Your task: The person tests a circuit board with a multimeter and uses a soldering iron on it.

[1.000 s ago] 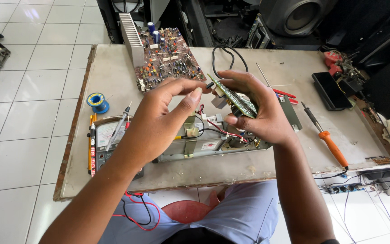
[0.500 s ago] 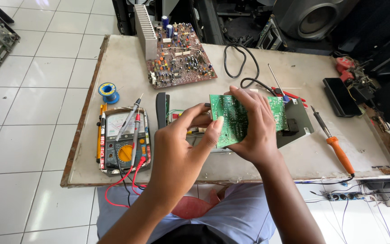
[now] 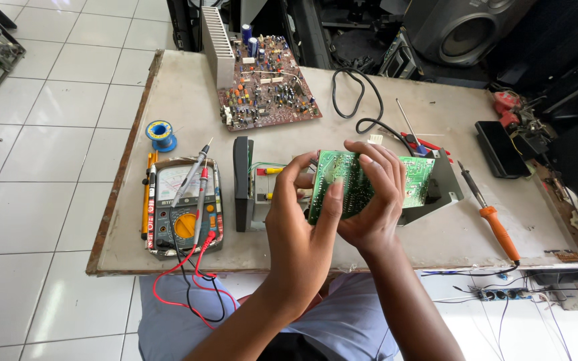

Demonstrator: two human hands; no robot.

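1. the green circuit board (image 3: 369,179) is a flat rectangle held up on edge above the desk (image 3: 436,234), its solder side with pale traces facing the camera.
2. the left hand (image 3: 299,227) grips the board's left edge, thumb on the front face and fingers curled behind it.
3. the right hand (image 3: 372,200) is closed over the board's middle, fingers draped across the top edge; the board's right end sticks out past them.
4. just behind the board sits an opened grey chassis (image 3: 255,187) with coloured wires.
5. to the left lies a yellow-edged multimeter (image 3: 182,210) with a pale dial face and an orange knob, its red and black leads trailing off the desk edge.
6. a blue solder spool (image 3: 161,134) rests near it; a brown circuit board (image 3: 265,90) with a ribbed heatsink lies further back.
7. an orange-handled soldering iron (image 3: 493,217) lies to the right, well apart from the hands.
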